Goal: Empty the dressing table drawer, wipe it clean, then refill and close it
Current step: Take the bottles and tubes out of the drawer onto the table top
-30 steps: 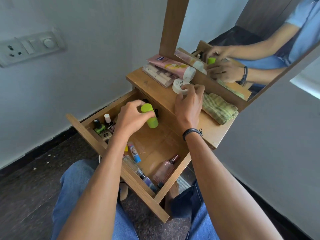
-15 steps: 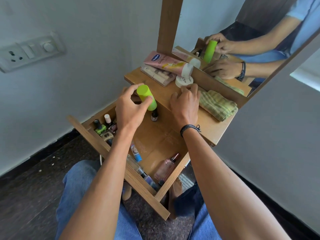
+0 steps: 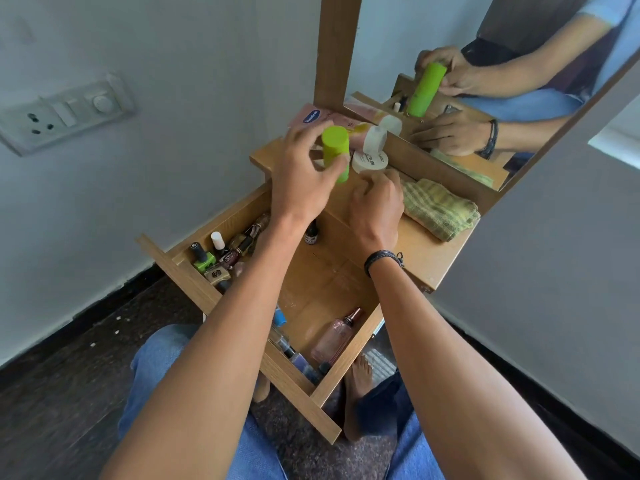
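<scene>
The wooden drawer (image 3: 322, 289) stands pulled open below the dressing table top (image 3: 433, 251). My left hand (image 3: 304, 188) grips a lime green bottle (image 3: 335, 150), held above the table top's left end. My right hand (image 3: 375, 206) rests on the table top with curled fingers beside a white round jar (image 3: 369, 161); whether it holds anything is hidden. In the drawer lie several nail polish bottles (image 3: 214, 258) at the left, one small dark bottle (image 3: 311, 233) at the back, a pink spray bottle (image 3: 334, 337) and a blue-capped tube (image 3: 280, 320) at the front.
A folded green checked cloth (image 3: 440, 209) lies on the table's right side. A pink lotion tube (image 3: 332, 123) leans at the back against the mirror frame (image 3: 337, 50). A switch panel (image 3: 65, 112) sits on the left wall. My knees and a bare foot (image 3: 358, 386) are below the drawer.
My left hand lifted the green bottle out of the drawer and carried it up over the table top. My right hand stayed by the white jar.
</scene>
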A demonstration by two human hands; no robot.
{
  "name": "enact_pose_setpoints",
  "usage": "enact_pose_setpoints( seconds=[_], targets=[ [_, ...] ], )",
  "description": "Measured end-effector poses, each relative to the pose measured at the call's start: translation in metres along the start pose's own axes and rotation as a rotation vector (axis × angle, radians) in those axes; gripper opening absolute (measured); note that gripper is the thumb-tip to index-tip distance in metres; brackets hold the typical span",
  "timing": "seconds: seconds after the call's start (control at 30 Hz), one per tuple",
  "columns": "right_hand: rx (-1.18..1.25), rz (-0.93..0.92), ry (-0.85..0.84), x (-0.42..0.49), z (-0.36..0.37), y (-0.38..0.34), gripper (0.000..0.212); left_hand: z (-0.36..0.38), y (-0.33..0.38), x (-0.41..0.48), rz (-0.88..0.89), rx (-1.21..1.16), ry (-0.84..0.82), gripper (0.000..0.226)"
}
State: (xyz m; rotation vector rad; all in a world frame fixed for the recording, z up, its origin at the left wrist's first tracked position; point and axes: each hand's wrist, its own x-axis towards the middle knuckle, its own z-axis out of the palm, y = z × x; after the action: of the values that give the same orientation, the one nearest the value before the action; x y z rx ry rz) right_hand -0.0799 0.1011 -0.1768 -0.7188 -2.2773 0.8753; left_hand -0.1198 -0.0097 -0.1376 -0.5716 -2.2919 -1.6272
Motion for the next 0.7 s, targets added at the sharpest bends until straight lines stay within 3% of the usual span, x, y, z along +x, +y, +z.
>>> enact_pose_setpoints(
  seconds=[0.17,0.37,0.63,0.7],
  targets=[
    [0.050,-0.019,-0.014,0.000,-0.003,-0.001,0.023,0.019,-0.009,0.002,0.039,0.071,-0.131,0.048],
    [0.078,-0.016,-0.040,0.000,-0.001,0.000,0.025,0.031,-0.023,0.017,-0.100,0.035,-0.105,0.051],
    [0.067,-0.010,-0.054,0.003,0.002,0.003,0.011,0.040,-0.030,0.018,-0.139,0.036,-0.098,0.034],
    [0.056,-0.024,-0.066,0.003,0.001,0.003,0.016,0.042,-0.030,0.018,-0.153,0.062,-0.073,0.029]
  ],
)
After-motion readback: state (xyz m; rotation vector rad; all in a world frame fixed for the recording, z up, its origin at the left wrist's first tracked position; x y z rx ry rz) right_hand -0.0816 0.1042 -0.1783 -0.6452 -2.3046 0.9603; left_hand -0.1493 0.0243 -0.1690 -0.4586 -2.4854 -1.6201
